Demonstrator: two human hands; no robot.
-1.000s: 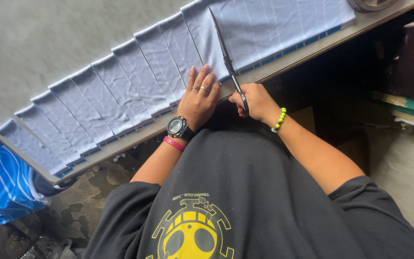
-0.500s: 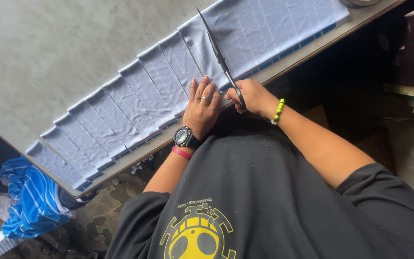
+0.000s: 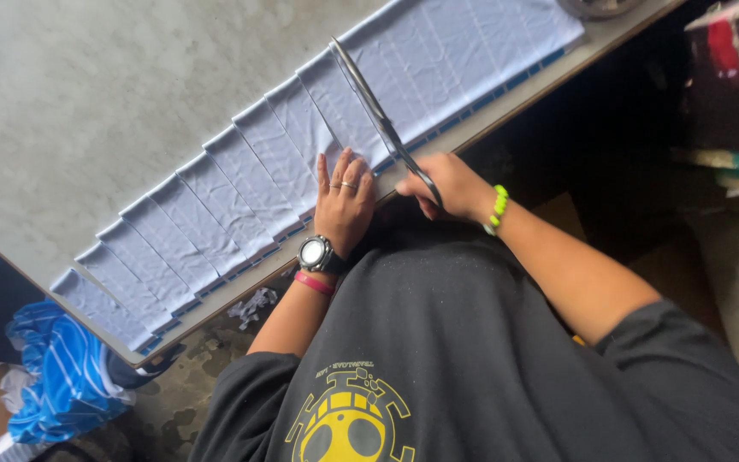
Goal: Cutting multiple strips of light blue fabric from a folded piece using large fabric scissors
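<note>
A long layered band of pale blue fabric (image 3: 464,60) lies along the near edge of a grey table (image 3: 87,94). Its left part is cut into several parallel strips (image 3: 215,214). My left hand (image 3: 344,201) presses flat on the fabric just left of the cut line; it wears rings, a black watch and a pink band. My right hand (image 3: 451,184), with a green bead bracelet, grips the handles of long metal scissors (image 3: 378,115). The blades reach across the fabric to its far edge and look nearly closed.
A blue-and-white striped cloth heap (image 3: 62,376) lies on the floor at lower left. Small fabric scraps (image 3: 254,304) sit under the table edge. Dark boxes and a red-marked bundle (image 3: 729,68) stand at the right. My black shirt fills the foreground.
The scissors have stayed across the fabric at the same cut line, with my left hand still flat beside them. The view has shifted slightly, and the cut strips show further left.
</note>
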